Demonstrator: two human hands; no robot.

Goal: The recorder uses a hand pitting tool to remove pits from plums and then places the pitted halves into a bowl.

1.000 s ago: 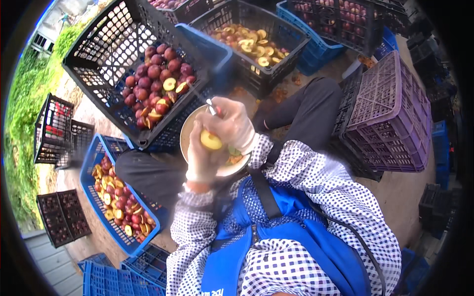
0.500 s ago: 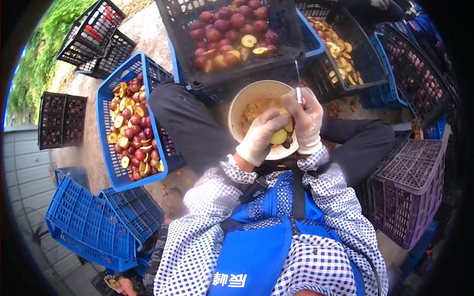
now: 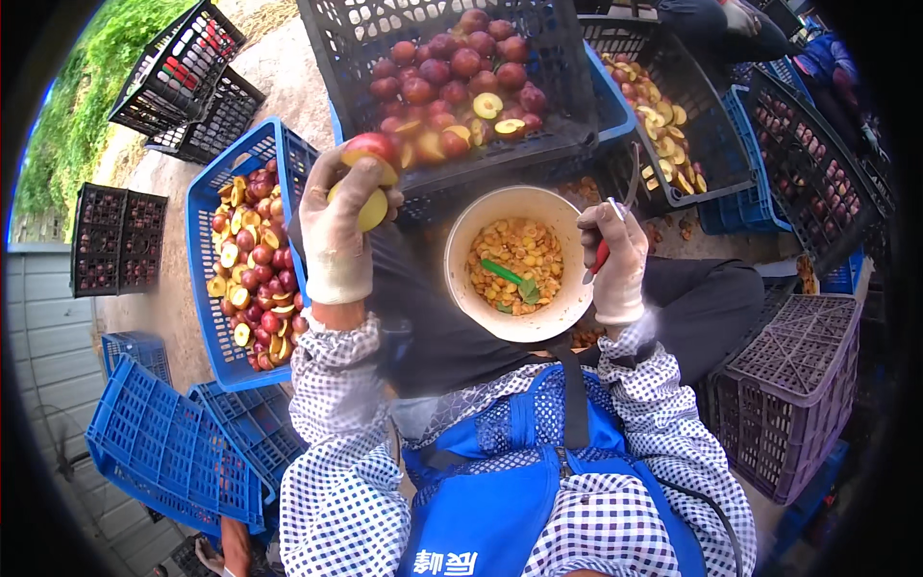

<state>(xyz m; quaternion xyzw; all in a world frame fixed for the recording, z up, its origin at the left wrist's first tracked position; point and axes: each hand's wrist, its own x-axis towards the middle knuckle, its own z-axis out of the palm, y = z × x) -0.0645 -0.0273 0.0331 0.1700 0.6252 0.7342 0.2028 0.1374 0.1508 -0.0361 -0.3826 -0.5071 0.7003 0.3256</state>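
Observation:
My left hand [image 3: 336,236], in a whitish glove, is up at the left with its fingers round cut plum halves [image 3: 367,204]. Red skin shows on top and a yellow cut face below. My gloved right hand [image 3: 617,258] grips a small knife [image 3: 600,260] with a red handle; its thin blade points up and away. Between my hands a round cream bucket [image 3: 500,200] stands between my legs, partly filled with yellow-brown plum pits and scraps. A green stick-like thing [image 3: 500,271] and a leaf [image 3: 529,290] lie on top of them.
Ahead, a black crate [image 3: 336,62] holds whole and halved plums. A blue crate [image 3: 200,288] of mixed plums stands left, a dark crate [image 3: 711,159] of halves right. Stacked crates [image 3: 173,433] and a purple crate [image 3: 784,385] flank me. Another person's hand [image 3: 740,17] shows at top right.
My hands have parted from over the bucket. The left has moved left and up with the plum halves, towards the crates; the right has shifted slightly right and down with the knife.

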